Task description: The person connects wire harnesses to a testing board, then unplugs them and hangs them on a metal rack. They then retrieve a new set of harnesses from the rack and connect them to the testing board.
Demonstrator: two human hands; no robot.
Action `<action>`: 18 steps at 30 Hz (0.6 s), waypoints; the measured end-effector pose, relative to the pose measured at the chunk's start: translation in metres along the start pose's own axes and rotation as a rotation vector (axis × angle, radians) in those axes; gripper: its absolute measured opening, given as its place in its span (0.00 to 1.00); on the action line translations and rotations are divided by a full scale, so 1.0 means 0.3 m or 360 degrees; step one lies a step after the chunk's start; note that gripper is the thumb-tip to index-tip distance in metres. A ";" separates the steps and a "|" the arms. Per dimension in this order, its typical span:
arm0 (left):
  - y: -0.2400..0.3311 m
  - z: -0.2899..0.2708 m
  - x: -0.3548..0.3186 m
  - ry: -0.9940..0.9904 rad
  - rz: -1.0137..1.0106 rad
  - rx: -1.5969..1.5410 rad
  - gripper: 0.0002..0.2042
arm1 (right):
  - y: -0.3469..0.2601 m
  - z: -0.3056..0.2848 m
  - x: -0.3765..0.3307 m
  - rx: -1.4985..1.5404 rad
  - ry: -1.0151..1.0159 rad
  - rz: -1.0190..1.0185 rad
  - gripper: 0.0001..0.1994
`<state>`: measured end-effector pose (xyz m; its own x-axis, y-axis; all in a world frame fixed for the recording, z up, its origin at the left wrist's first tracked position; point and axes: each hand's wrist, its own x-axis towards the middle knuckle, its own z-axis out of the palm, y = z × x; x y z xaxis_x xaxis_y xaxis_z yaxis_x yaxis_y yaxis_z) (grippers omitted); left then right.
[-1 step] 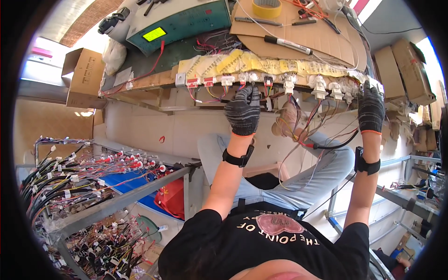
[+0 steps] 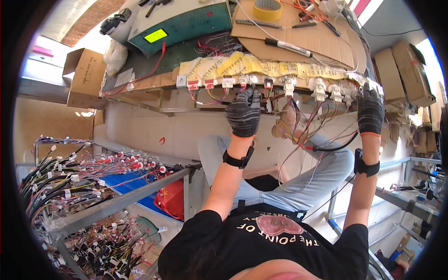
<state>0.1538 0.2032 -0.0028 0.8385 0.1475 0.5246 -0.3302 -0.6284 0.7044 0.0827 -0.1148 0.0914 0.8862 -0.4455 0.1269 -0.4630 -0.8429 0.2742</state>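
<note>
While loose wires [image 2: 308,135] dangle between them, left hand [image 2: 243,113] and right hand [image 2: 370,110] pinch bench-edge connectors [image 2: 287,85]; each grip clenched.

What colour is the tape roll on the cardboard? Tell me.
Yellow; the tape roll shows best in the head view, at the top.

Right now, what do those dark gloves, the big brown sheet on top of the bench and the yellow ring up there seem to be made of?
The gloves on the left hand and right hand look like knitted fabric: speckled grey weave, orange cuff edge. The brown sheet seems to be corrugated cardboard, matte with rough cut edges. The yellow ring is probably a roll of paper or plastic tape; its smooth band leaves that open.
</note>
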 end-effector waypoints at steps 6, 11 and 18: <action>0.011 -0.061 -0.038 -0.0047 0.0196 0.0225 0.08 | 0.078 0.177 0.001 0.0190 0.0317 -0.0076 0.24; -0.074 -0.145 -0.081 -0.0161 0.0389 0.0010 0.08 | 0.079 0.203 0.029 0.0273 0.0020 0.0164 0.25; -0.044 -0.231 -0.028 -0.0270 0.0474 0.0119 0.10 | 0.101 0.136 -0.017 0.0230 0.0310 -0.0233 0.26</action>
<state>0.1210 0.2631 0.0166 0.7724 -0.1759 0.6103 -0.5438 -0.6797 0.4922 0.0634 -0.1503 0.0601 0.9236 -0.2614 0.2804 -0.3149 -0.9345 0.1661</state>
